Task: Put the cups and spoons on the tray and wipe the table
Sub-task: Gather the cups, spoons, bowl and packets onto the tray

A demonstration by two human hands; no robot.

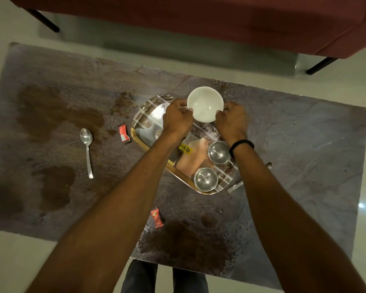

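Both hands clamped on white bowl (205,104): left hand (176,119) at rim's 9 o'clock, right hand (232,120) at 3. Bowl over tray (145,115) far end. Spoon (87,149) on counter (304,127), 9 o'clock of tray.

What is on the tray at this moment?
On the tray stand two steel cups, beside a peach cloth and a yellow price sticker. Both hands hold a white bowl above its far end; the forearms hide the tray's middle.
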